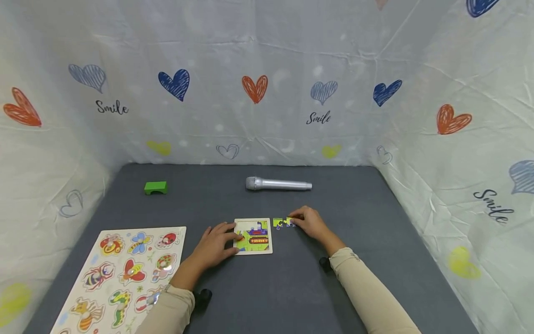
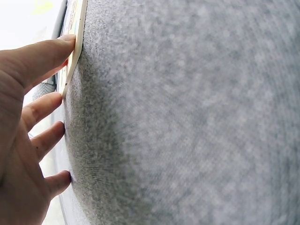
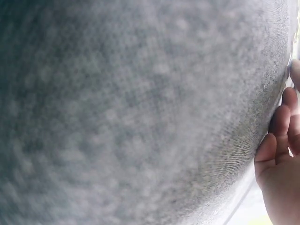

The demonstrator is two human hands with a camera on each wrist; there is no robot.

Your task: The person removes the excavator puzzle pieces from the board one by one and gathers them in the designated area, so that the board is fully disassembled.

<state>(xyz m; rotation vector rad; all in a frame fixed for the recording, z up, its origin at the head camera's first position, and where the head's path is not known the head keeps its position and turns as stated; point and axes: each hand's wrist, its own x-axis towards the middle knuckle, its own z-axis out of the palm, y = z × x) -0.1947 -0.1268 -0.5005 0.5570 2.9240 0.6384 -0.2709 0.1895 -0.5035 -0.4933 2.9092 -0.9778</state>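
A small wooden jigsaw puzzle tray [image 1: 253,220] lies on the grey table, its picture of a colourful vehicle on green partly filled in. My left hand [image 1: 216,247] rests at the tray's left side with fingers spread, the thumb on its edge. In the left wrist view, the thumb touches the pale rim of the tray [image 2: 80,33] and other fingertips meet the cloth. Just right of the tray are a green-yellow puzzle piece [image 1: 277,223] and another beside it. My right hand [image 1: 312,223] pinches that right-hand piece at the table surface, its fingertips partly covering it.
A large peg puzzle board with insects [image 1: 139,289] lies at the left, partly under the left forearm. A silver microphone [image 1: 279,184] lies behind the tray. A green arch block [image 1: 155,187] sits at the back left. Heart-printed curtains [image 1: 283,123] surround the table.
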